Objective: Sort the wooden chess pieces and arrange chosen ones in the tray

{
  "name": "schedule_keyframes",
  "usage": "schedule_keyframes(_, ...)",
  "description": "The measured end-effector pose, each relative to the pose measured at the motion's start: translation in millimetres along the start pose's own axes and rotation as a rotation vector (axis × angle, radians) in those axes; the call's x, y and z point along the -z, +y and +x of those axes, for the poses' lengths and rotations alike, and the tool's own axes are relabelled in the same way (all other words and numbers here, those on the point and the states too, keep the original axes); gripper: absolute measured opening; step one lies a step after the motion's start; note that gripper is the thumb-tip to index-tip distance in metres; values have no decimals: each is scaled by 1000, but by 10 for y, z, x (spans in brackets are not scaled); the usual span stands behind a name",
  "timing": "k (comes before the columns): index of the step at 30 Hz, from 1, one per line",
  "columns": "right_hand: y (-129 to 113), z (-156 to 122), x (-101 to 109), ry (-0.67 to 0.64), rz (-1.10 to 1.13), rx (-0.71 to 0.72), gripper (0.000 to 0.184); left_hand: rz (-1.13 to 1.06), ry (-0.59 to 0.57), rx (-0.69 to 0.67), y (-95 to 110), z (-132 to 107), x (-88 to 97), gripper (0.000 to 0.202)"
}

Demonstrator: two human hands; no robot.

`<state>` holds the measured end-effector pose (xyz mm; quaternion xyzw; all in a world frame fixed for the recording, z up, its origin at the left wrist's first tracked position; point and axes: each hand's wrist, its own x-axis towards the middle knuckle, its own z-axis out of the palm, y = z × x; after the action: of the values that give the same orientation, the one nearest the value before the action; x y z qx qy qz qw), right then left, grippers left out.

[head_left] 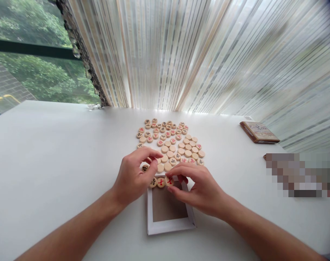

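Observation:
My right hand (193, 183) pinches a round wooden xiangqi piece (169, 181) with a red character between thumb and fingers. That piece sits at the far end of an open white box (170, 227) with a brown bottom. Beside it in a row are another red-marked piece (161, 182) and a black-marked piece (153, 182), partly covered by my left hand. My left hand (136, 174) hovers at the box's far left corner, thumb and index finger curved and apart, close to some blank-side-up pieces (160, 167). A black-marked piece (145, 168) shows partly behind the left fingers.
Many more xiangqi pieces (167, 134), face up or blank side up, spread over the white table (72, 152) beyond the box. A flat brown box (259, 132) lies at the right, with a pixelated area nearer me. Striped curtains (165, 54) hang behind the table.

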<state>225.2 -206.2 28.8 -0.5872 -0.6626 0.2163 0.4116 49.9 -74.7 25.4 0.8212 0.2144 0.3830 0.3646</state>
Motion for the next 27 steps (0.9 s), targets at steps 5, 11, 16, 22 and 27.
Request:
schedule_keyframes(5, 42, -2, -128, 22, -115, 153, 14, -27, 9, 85, -56, 9, -45, 15)
schedule_keyframes(11, 92, 4, -202, 30, -211, 189, 14, -20, 32, 107, -69, -7, -62, 15)
schedule_keyframes(16, 101, 1, -219, 17, -231, 179, 15, -15, 28, 97, -77, -6, -62, 15)
schedule_keyframes(22, 109, 0, -232, 16, -252, 196, 18, -24, 26, 93, -67, -13, -63, 15)
schedule_keyframes(27, 109, 3, -219, 11, -250, 201, 18, -29, 22, 95, -66, -18, -68, 15)
